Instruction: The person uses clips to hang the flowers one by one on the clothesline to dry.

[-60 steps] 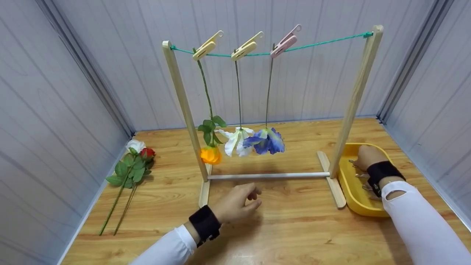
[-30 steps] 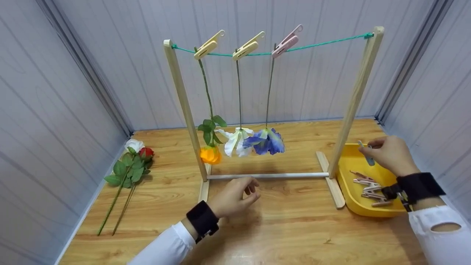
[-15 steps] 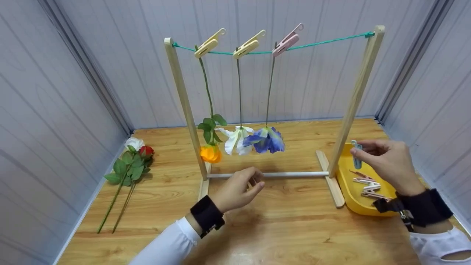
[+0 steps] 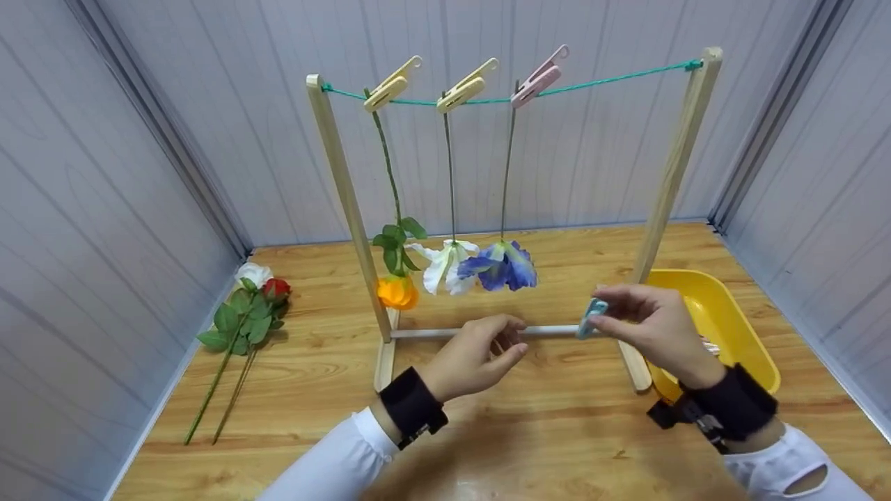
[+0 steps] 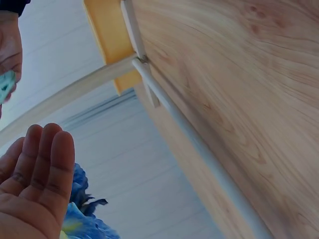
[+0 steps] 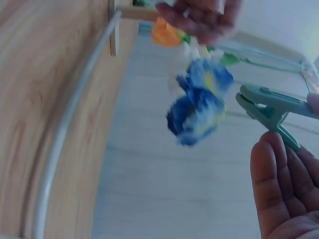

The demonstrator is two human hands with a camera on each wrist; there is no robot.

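Between thumb and fingers my right hand (image 4: 654, 330) pinches a pale green-blue clothespin (image 4: 592, 318), in front of the rack's right post. The right wrist view shows this clothespin (image 6: 271, 107) up close. My left hand (image 4: 477, 355) has loosely bent fingers, holds nothing and overlaps the rack's lower rod (image 4: 424, 334). Three flowers hang upside down from the green cord (image 4: 612, 82), each held by a clothespin: an orange flower (image 4: 397, 293), a white flower (image 4: 445, 268) and a blue-purple flower (image 4: 502, 266). Two of these pegs are yellow and one is a pink clothespin (image 4: 536, 83).
At the left lie a white rose (image 4: 255, 274) and a red rose (image 4: 277, 288) with leafy stems. A yellow tray (image 4: 752, 334) stands at the right, behind my right wrist, its clothespins mostly hidden. The rack's wooden posts (image 4: 341, 174) rise in front of the panelled back wall.
My right hand came out of the tray with the green-blue clothespin and moved left, in front of the right post. My left hand shifted slightly right.
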